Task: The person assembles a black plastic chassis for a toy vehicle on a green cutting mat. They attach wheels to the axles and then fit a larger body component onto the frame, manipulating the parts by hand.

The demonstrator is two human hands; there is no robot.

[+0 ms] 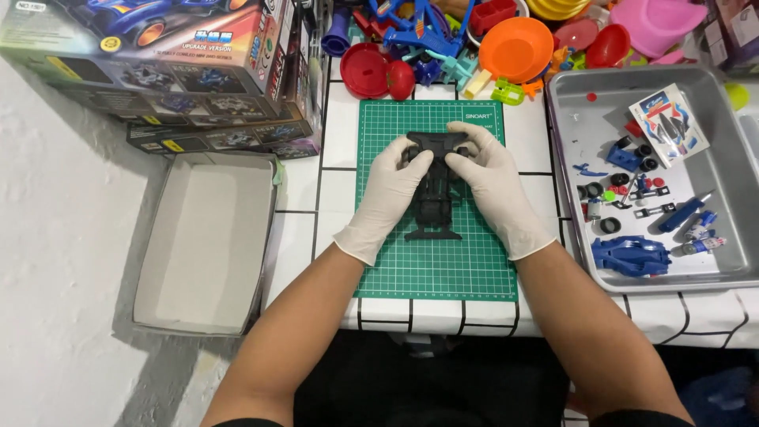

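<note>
A black toy car chassis (433,202) lies lengthwise on the green cutting mat (435,265). My left hand (391,190), in a white glove, grips the chassis at its far left side. My right hand (490,186), also gloved, holds the far right side, with its fingers curled over the chassis's far end. The near end of the chassis rests on the mat between my wrists.
A metal tray (731,170) at the right holds a blue car body (631,255), small wheels, a sticker sheet (669,125) and loose parts. Colourful plastic toys (490,43) crowd the back. Toy car boxes (170,71) stack at the left above an open empty box (202,241).
</note>
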